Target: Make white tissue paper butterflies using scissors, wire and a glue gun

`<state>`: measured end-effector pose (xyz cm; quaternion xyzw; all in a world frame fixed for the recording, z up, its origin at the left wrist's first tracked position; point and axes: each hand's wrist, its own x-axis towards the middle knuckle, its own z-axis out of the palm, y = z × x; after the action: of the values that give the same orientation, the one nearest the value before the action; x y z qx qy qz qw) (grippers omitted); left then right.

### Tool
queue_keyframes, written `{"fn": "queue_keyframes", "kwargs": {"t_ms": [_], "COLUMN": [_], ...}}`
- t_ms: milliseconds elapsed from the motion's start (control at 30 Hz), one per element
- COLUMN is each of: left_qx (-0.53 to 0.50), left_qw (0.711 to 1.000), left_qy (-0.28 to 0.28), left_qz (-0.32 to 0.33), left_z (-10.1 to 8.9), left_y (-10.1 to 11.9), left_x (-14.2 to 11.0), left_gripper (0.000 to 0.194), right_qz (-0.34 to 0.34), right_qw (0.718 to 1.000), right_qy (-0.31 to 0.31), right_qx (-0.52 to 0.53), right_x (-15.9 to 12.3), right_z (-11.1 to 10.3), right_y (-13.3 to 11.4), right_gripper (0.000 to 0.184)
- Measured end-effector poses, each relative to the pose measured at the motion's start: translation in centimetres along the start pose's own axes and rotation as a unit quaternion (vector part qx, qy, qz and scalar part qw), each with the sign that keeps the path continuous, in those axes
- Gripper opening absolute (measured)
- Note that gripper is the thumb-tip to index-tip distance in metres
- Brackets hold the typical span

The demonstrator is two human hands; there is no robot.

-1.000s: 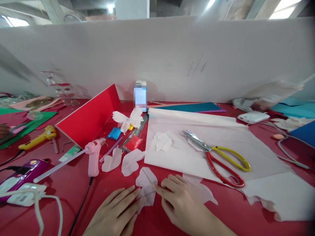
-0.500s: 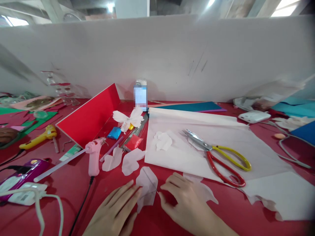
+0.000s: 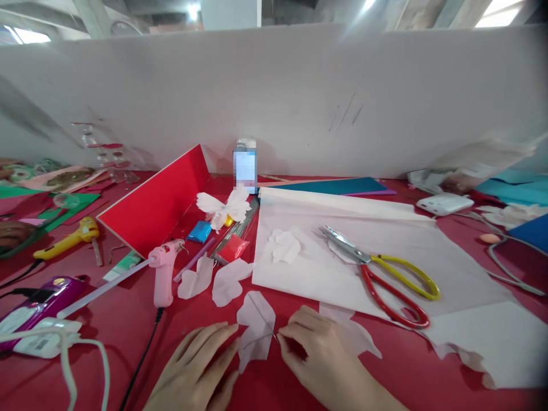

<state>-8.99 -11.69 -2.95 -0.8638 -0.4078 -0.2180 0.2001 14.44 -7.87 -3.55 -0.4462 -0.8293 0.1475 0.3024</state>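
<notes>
**Far left of the fingers:** a purple appliance (image 3: 40, 302) is laid on the red tabletop (image 3: 122, 348), with a white plug (image 3: 45, 342) beside it; a yellow glue gun (image 3: 66, 245) is placed further back.

**Just left of the fingers:** a pink glue gun (image 3: 162, 274) is stood upright, a long glue stick (image 3: 103, 289) fitted in it. Two cut paper petals (image 3: 214, 283) are laid ahead of the fingers, before a folded red card (image 3: 152, 200).

**Left hand (image 3: 192, 365):** the fingers are held extended and apart, their tips touching the petal's left edge; no firm grip is shown.

**Task's thing:** a pale tissue petal (image 3: 257, 331) is held between both hands, flat on the tabletop, a thin wire (image 3: 262, 317) lying along it.

**Right hand (image 3: 321, 359):** the thumb and forefinger are closed on the wire's end at the petal's right edge.

**Right of the fingers:** red-and-yellow-handled scissors (image 3: 377, 279) are laid on a white tissue sheet (image 3: 308, 274).
</notes>
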Motion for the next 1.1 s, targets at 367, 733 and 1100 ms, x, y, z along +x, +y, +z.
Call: {"fn": "queue_keyframes", "kwargs": {"t_ms": [367, 733, 1100], "left_qx": [0.011, -0.048, -0.015], "left_qw": [1.000, 0.999, 0.998], "left_qy": [-0.002, -0.014, 0.011], "left_qz": [0.026, 0.009, 0.052], "left_z": [-0.1, -0.3, 0.0], "left_y": [0.0, 0.1, 0.1], "left_x": [0.1, 0.9, 1.1], "left_gripper": [0.023, 0.021, 0.025], "right_qz": [-0.009, 0.033, -0.076], "right_qw": [0.999, 0.992, 0.995], "right_qy": [0.024, 0.006, -0.061], "right_qx": [0.019, 0.125, 0.015], "right_x": [-0.3, 0.4, -0.9], "right_z": [0.6, -1.2, -2.0], "right_y": [0.0, 0.6, 1.3], "right_gripper": [0.021, 0.023, 0.036]}}
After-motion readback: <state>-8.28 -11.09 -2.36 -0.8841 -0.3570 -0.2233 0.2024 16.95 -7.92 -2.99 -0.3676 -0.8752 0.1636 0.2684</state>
